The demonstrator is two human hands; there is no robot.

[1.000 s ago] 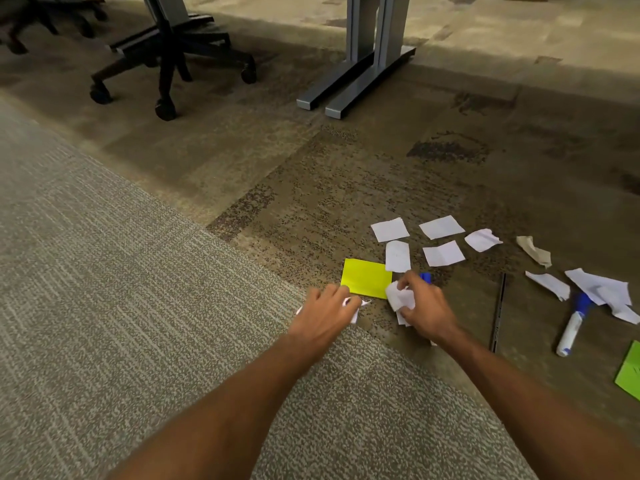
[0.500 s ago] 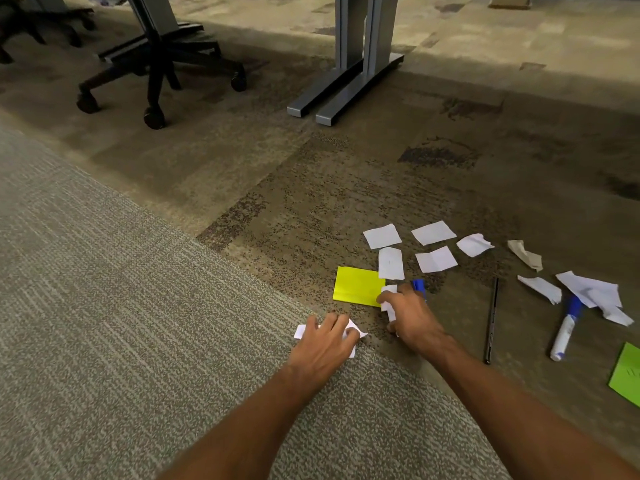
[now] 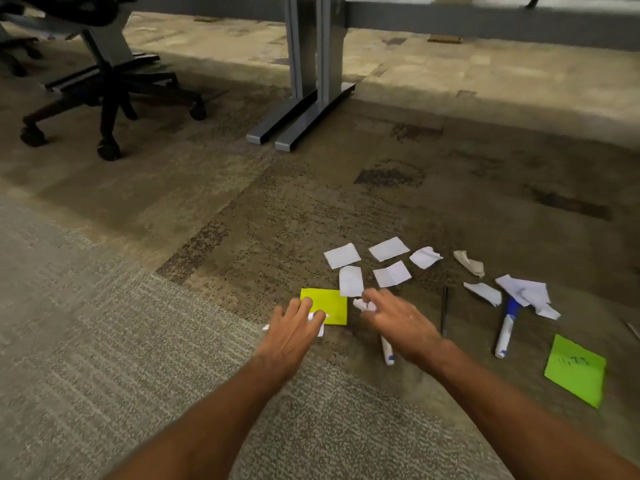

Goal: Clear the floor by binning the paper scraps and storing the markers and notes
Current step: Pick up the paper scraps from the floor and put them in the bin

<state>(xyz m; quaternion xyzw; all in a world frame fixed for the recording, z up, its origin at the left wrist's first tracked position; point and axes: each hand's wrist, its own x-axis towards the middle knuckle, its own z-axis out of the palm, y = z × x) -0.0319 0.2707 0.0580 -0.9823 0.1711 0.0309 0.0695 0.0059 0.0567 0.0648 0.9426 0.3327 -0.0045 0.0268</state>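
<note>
My left hand [image 3: 294,332] grips a white paper scrap [image 3: 318,320] over the near edge of a yellow sticky note [image 3: 329,304] on the carpet. My right hand [image 3: 398,323] holds a crumpled white scrap [image 3: 363,304] at its fingertips. Under the right wrist lies a white marker with a blue tip [image 3: 387,351]. Several flat white scraps [image 3: 349,280] lie just beyond both hands. Farther right are a thin black pen [image 3: 444,308], a second blue-capped marker [image 3: 505,332], more torn scraps [image 3: 526,291] and a green sticky note [image 3: 575,370].
A black office chair base on castors [image 3: 107,98] stands at the far left. Grey metal desk feet [image 3: 298,119] stand straight ahead beyond the papers. A beige crumpled scrap [image 3: 471,265] lies at the right. Pale grey carpet [image 3: 104,341] covers the near left.
My left hand has moved forward with the scrap to the yellow note's edge. My right hand lifted its crumpled scrap, uncovering the marker beneath. The view tilted up.
</note>
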